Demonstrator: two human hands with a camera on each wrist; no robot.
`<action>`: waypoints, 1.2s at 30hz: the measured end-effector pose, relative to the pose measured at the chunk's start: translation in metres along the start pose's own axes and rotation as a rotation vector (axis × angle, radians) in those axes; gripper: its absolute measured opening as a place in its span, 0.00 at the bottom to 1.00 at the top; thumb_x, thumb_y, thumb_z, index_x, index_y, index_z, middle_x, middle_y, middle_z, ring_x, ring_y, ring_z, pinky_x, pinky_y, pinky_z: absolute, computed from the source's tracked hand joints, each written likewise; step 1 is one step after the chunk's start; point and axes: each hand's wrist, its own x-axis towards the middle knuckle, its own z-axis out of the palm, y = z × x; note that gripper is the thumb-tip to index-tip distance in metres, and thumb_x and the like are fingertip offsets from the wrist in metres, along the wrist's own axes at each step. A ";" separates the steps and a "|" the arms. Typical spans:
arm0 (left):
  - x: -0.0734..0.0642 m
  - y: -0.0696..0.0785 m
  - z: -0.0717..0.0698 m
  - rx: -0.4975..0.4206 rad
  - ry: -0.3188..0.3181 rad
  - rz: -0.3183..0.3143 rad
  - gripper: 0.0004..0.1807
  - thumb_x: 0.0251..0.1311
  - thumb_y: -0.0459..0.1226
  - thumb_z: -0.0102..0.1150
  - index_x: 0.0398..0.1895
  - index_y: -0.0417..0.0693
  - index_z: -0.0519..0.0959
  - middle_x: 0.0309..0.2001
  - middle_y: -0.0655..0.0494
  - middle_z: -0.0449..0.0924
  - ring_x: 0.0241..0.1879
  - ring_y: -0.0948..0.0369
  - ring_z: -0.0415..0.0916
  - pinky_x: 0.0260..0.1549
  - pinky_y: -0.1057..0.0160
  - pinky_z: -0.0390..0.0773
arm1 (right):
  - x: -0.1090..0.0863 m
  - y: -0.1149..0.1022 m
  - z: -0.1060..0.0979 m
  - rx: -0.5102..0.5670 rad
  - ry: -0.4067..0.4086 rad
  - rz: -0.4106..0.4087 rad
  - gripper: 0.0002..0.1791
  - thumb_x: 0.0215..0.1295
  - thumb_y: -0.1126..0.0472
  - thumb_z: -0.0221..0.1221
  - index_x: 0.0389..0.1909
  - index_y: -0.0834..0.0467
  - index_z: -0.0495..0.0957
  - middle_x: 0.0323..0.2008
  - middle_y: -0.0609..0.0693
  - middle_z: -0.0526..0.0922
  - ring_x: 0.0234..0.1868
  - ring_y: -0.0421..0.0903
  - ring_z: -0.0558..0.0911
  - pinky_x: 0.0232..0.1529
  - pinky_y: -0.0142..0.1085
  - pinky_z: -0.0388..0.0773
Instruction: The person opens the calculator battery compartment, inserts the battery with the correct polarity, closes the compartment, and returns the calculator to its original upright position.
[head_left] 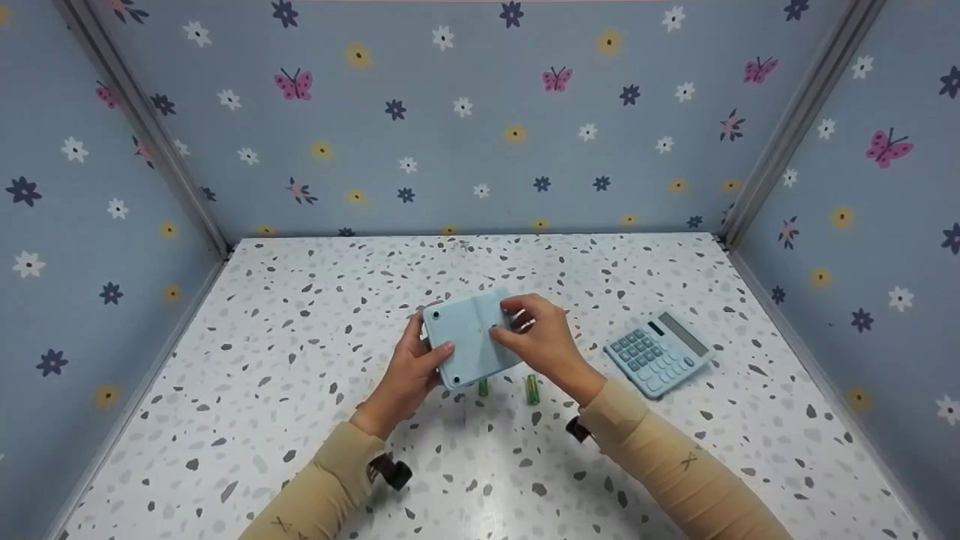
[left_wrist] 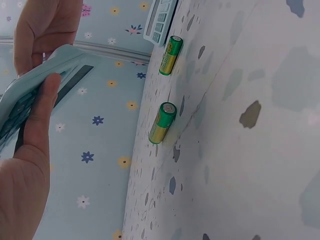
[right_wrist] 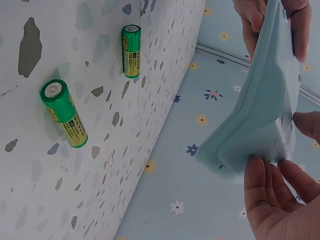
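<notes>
A light-blue calculator (head_left: 466, 337) is held above the table, its back with dark round feet turned up towards the head camera. My left hand (head_left: 409, 367) grips one end, thumb lying on the back and fingers underneath. At the other end, by the raised part of the back, my right hand (head_left: 546, 336) pinches the casing between thumb and fingers. The right wrist view shows those fingertips (right_wrist: 256, 167) against the end of the casing. Below it, two green and yellow batteries (head_left: 532, 390) (right_wrist: 131, 52) lie apart on the table.
A second light-blue calculator (head_left: 660, 356) lies face up on the speckled white table (head_left: 300, 420), to the right of my right hand. Flower-patterned panels (head_left: 480, 135) stand at the back and both sides, with grey metal strips (head_left: 799, 112) at the corners.
</notes>
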 end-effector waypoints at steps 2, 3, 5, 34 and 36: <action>0.000 0.000 0.000 0.009 -0.004 0.001 0.41 0.81 0.33 0.55 0.88 0.58 0.47 0.80 0.40 0.66 0.70 0.48 0.78 0.61 0.44 0.86 | 0.000 0.000 0.001 -0.009 0.006 0.006 0.18 0.63 0.68 0.76 0.53 0.64 0.87 0.46 0.59 0.89 0.39 0.49 0.87 0.42 0.42 0.91; 0.000 -0.001 0.000 0.016 -0.005 0.000 0.42 0.81 0.33 0.56 0.89 0.58 0.46 0.80 0.40 0.65 0.70 0.47 0.77 0.61 0.44 0.86 | 0.000 0.000 0.001 -0.012 0.008 0.010 0.18 0.63 0.67 0.76 0.52 0.64 0.87 0.46 0.59 0.89 0.39 0.49 0.87 0.42 0.42 0.91; 0.000 -0.001 0.001 0.032 -0.004 -0.002 0.43 0.81 0.33 0.56 0.89 0.58 0.45 0.81 0.41 0.64 0.72 0.47 0.76 0.61 0.43 0.86 | 0.001 0.000 0.002 -0.021 0.013 0.016 0.17 0.63 0.67 0.76 0.52 0.64 0.87 0.45 0.58 0.89 0.38 0.48 0.87 0.42 0.43 0.91; 0.001 0.002 0.004 0.084 0.003 -0.008 0.42 0.81 0.36 0.58 0.89 0.66 0.48 0.83 0.45 0.63 0.77 0.43 0.69 0.67 0.37 0.81 | 0.004 0.006 -0.004 -0.032 -0.021 -0.005 0.19 0.64 0.69 0.71 0.56 0.64 0.88 0.44 0.58 0.91 0.36 0.49 0.91 0.40 0.46 0.93; 0.002 0.001 0.004 0.077 0.003 -0.004 0.42 0.81 0.36 0.58 0.89 0.66 0.49 0.83 0.45 0.64 0.76 0.44 0.70 0.66 0.38 0.81 | 0.004 0.007 -0.006 -0.031 -0.024 -0.016 0.18 0.64 0.69 0.71 0.56 0.63 0.89 0.44 0.58 0.91 0.36 0.49 0.91 0.40 0.46 0.93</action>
